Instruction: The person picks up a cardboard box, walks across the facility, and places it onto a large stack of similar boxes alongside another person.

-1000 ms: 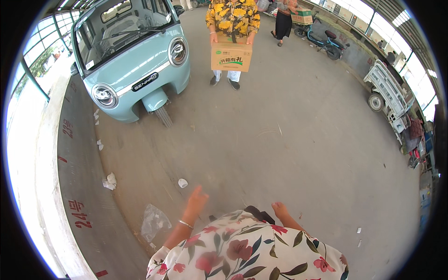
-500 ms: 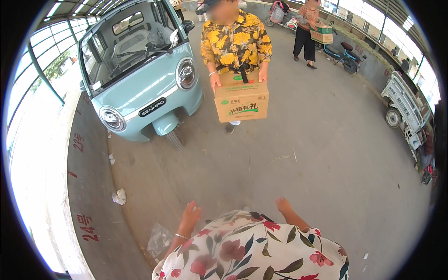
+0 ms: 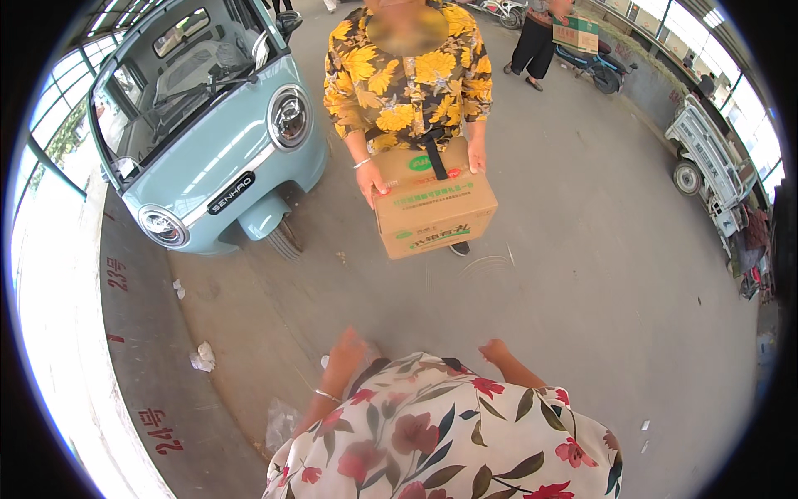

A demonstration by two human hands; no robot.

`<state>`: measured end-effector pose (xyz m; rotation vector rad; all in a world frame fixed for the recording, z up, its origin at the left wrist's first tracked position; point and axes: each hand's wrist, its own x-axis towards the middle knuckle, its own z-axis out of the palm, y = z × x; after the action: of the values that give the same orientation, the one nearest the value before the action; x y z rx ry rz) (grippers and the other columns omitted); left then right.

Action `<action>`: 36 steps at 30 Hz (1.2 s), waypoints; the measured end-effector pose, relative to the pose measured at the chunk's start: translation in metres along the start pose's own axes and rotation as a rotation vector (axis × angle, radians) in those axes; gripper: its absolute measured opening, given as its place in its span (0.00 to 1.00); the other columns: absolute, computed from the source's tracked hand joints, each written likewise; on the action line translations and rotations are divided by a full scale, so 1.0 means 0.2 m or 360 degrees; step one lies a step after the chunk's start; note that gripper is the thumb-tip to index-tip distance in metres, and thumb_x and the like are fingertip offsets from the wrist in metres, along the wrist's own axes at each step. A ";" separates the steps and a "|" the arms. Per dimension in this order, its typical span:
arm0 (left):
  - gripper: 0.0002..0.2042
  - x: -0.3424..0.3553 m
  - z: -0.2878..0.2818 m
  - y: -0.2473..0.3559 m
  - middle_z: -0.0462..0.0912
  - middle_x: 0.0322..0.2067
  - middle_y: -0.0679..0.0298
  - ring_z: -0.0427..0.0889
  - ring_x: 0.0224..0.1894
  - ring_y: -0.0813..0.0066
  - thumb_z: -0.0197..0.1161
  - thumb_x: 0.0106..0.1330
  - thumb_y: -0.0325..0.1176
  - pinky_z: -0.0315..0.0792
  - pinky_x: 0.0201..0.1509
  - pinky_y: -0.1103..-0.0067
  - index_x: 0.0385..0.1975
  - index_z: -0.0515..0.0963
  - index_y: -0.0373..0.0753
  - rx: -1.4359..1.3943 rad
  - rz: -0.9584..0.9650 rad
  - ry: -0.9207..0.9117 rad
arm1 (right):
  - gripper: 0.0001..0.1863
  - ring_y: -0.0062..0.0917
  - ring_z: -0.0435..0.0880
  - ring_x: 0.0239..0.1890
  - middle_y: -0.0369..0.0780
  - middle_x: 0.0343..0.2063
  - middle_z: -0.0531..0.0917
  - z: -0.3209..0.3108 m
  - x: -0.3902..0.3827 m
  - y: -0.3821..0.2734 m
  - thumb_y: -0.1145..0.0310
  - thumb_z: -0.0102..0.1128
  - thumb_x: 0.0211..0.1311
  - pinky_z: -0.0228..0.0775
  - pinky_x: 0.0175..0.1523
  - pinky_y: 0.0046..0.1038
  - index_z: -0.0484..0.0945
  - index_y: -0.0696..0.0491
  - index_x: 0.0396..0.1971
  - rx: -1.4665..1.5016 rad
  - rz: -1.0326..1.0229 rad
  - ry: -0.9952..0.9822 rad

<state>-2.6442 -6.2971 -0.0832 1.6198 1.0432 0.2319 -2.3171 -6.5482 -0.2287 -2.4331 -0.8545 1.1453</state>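
Observation:
My left hand (image 3: 346, 351), with a bracelet at the wrist, is held out in front of my floral clothing; motion smears its fingers. On the other side, my right hand (image 3: 493, 350) is raised too, its fingers turned under and mostly hidden. Neither hand touches anything that I can make out. Ahead of me stands a person in a yellow-flowered shirt (image 3: 432, 75). That person's two hands grip a brown cardboard box (image 3: 436, 204) by its sides, its top tilted toward me and a dark strap lying over it. A gap of floor separates the box from my hands.
A light-blue three-wheeled vehicle (image 3: 224, 158) stands at the left beside a low wall (image 3: 137, 358). Another person (image 3: 536, 41) holds a green-and-brown box (image 3: 575, 35) near a blue scooter (image 3: 603, 73). A cargo tricycle (image 3: 706, 158) is at the right. Litter (image 3: 203, 358) lies by the wall.
The person with the brown box is closer and appears larger, and more of the box's top shows. The vehicle has shifted left in view. My hands stay low in front of me.

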 end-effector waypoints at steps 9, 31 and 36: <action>0.26 0.00 -0.24 0.38 0.62 0.52 0.56 0.71 0.42 0.73 0.53 0.54 0.32 0.68 0.37 0.81 0.54 0.56 0.35 -0.0222 -0.0321 0.0234 | 0.10 0.26 0.72 0.11 0.39 0.11 0.74 -0.28 -0.13 0.00 0.68 0.53 0.47 0.65 0.18 0.28 0.71 0.57 0.13 0.0583 0.1130 -0.0076; 0.27 0.14 -0.10 0.45 0.63 0.52 0.54 0.69 0.42 0.72 0.54 0.55 0.35 0.64 0.42 0.80 0.54 0.57 0.33 -0.0007 -0.0097 0.0083 | 0.07 0.24 0.67 0.08 0.40 0.07 0.68 -0.53 0.08 -0.22 0.69 0.49 0.49 0.60 0.12 0.25 0.69 0.56 0.19 0.0514 0.0814 0.0116; 0.26 0.09 -0.12 0.51 0.66 0.50 0.52 0.68 0.50 0.67 0.56 0.54 0.36 0.62 0.51 0.77 0.52 0.59 0.34 -0.0229 -0.0279 0.0168 | 0.03 0.22 0.63 0.06 0.39 0.07 0.66 -0.55 0.16 -0.28 0.74 0.47 0.47 0.54 0.09 0.24 0.65 0.55 0.19 0.0742 0.0782 0.0204</action>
<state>-2.5981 -6.2636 0.0065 1.3908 1.2141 0.2706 -2.2370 -6.4878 -0.1505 -2.3269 0.0679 1.1618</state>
